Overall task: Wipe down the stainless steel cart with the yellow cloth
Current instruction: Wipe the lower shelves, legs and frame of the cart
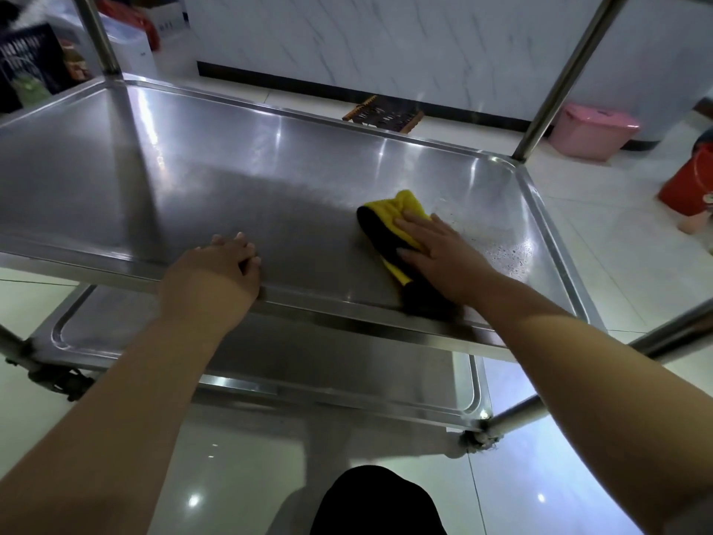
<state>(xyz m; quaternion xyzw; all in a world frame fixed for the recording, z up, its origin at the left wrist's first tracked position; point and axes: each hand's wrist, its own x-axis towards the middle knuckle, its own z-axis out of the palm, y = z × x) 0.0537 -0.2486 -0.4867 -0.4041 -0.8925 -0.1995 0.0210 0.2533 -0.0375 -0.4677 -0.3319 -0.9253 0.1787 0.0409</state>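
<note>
— Cloth (399, 233) first: where does it lie?
— On the middle shelf (193, 179) of the stainless steel cart (540, 210), right of centre and toward the near rim. Yellow face up, black backing showing on its left and near edges. Its long axis runs from the far left down to the near right, almost onto the near lip.
— Who has it?
— The right hand (440, 256), laid flat on top, fingers straight and spread, pressing rather than clutching. The forearm comes in from the near right.
— And the other?
— The left hand (220, 276) sits on the near rim left of centre, fingers curled over the edge, gripping it, probably to steady the cart.
— What is left to wipe?
— Water droplets (513, 252) speckle the steel just right of the cloth, near the right rim. I'd judge a sweep rightward takes them, and the right hand is by far the nearer.
</note>
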